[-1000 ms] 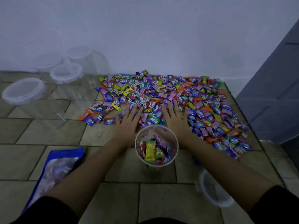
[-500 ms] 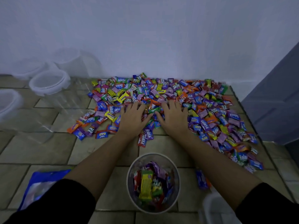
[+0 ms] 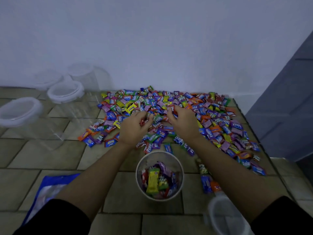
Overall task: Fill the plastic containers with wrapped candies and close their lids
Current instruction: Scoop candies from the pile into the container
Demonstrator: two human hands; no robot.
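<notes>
Candies [image 3: 169, 100] heaped mid-frame: I see left hand [image 3: 133, 128] and right hand [image 3: 183, 124] each clutching a scoop, jar [image 3: 152, 160] set just below for a short drop.

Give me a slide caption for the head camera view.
Left hand and right hand grasp wrapped candies from the pile beyond a partly filled open container.

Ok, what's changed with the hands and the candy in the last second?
The left grip and right grip, flat and spread on the candy pile before, have curled and each now bunches wrapped candies. The open container is still part-full; the lidded containers at left look untouched.
</notes>
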